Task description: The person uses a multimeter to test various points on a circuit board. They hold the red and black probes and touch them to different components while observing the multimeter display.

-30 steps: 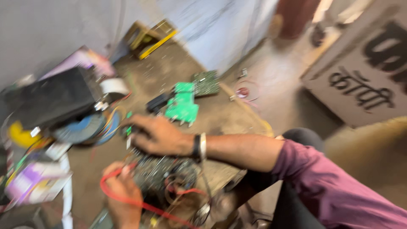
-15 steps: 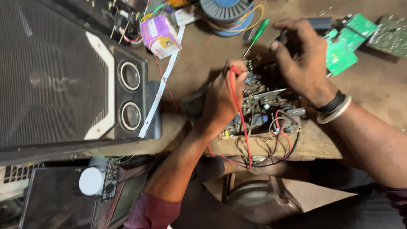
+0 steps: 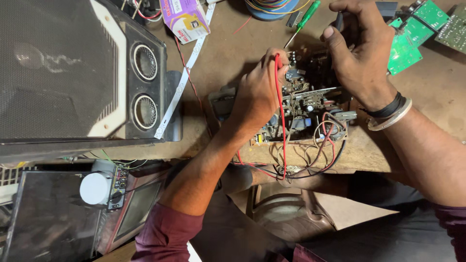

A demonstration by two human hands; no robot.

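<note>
Two bare hands work over a brown populated circuit board (image 3: 306, 109) with capacitors and loose wires, lying at the near edge of a worn brown workbench (image 3: 437, 92), seen from the head camera. Left hand (image 3: 257, 92): fingers closed around a red test probe (image 3: 278, 65) whose red lead runs down across the board and over the bench edge. Right hand (image 3: 361, 53): fingers pinched on a slim dark probe (image 3: 339, 22) above the board's far corner; a dark band and a pale bangle circle its wrist. Beyond the board lie a green-handled screwdriver (image 3: 306, 17) and green printed boards (image 3: 410, 36). To the left stands a large black speaker cabinet (image 3: 73, 77) with two round white-ringed tweeters, a white strip (image 3: 182, 82) beside it.
</note>
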